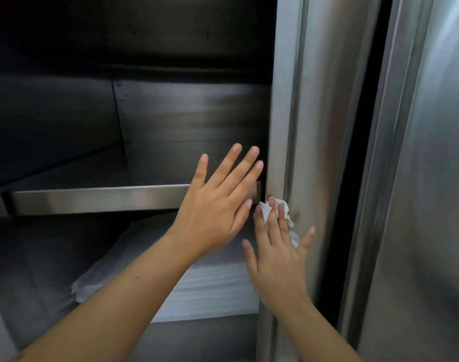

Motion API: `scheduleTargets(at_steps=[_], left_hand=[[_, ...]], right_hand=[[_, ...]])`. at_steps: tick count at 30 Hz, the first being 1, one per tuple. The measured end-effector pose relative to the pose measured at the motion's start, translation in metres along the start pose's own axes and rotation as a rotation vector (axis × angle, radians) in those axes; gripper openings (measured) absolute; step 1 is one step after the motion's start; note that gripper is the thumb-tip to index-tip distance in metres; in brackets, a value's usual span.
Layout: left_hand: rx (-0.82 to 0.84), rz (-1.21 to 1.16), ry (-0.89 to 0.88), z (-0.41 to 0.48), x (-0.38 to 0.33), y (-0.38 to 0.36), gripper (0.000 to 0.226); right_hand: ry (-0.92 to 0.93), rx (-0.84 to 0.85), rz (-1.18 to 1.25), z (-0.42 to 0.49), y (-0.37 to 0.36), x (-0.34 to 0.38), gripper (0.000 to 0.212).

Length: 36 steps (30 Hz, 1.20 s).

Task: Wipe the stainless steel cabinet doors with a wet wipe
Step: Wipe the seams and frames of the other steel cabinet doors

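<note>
Presses a crumpled white wet wipe (265, 212) against the upright brushed stainless steel cabinet door edge (320, 113) with the right hand (278, 259), fingers (284, 226) straight and spread, likely to load the steel evenly. Holds the left hand (215, 215) open just left of that edge, fingers splayed, seemingly for balance.

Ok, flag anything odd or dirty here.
A small dark smudge marks the steel door, just right of the wipe pressed under the right hand. The white sheet on the lower shelf lies askew, left corner crumpled.
</note>
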<state>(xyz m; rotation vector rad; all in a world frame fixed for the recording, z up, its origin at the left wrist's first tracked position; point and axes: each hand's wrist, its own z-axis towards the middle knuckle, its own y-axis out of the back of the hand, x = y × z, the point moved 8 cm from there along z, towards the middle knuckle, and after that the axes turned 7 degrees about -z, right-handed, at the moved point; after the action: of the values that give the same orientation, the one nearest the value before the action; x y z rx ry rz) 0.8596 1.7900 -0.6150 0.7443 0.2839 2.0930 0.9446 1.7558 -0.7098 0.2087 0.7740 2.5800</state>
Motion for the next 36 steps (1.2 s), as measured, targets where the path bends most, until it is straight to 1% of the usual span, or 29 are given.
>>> scheduleTargets(at_steps=[4,7,13,17,21,26,30,33,36], left_hand=[[-0.111,-0.037,0.023,0.033,0.02,0.025,0.054],[-0.169,-0.055,0.034,0.056,0.034,0.04,0.055],[-0.183,-0.024,0.014,0.106,0.053,0.058,0.056],[-0.197,-0.013,0.029,0.142,0.067,0.072,0.056],[-0.146,0.052,-0.009,0.169,0.072,0.08,0.056],[-0.073,0.084,-0.071,0.189,0.067,0.084,0.055],[0.045,0.012,-0.009,0.194,0.073,0.078,0.055],[0.134,-0.069,0.056,0.195,0.08,0.073,0.059],[0.161,-0.148,0.084,0.196,0.082,0.073,0.062]], right_hand=[[-0.001,-0.083,0.019,0.043,0.027,0.002,0.061],[0.015,-0.109,0.001,0.068,0.044,0.003,0.064],[0.043,-0.1,-0.031,0.118,0.074,0.002,0.066],[0.043,-0.074,0.009,0.145,0.089,0.0,0.072],[0.115,-0.093,-0.024,0.162,0.103,0.0,0.069],[0.107,-0.146,-0.057,0.192,0.127,0.002,0.07],[0.118,-0.218,-0.079,0.215,0.145,0.003,0.07],[0.153,-0.193,-0.073,0.23,0.153,0.004,0.071],[0.144,-0.175,-0.083,0.232,0.154,0.005,0.072]])
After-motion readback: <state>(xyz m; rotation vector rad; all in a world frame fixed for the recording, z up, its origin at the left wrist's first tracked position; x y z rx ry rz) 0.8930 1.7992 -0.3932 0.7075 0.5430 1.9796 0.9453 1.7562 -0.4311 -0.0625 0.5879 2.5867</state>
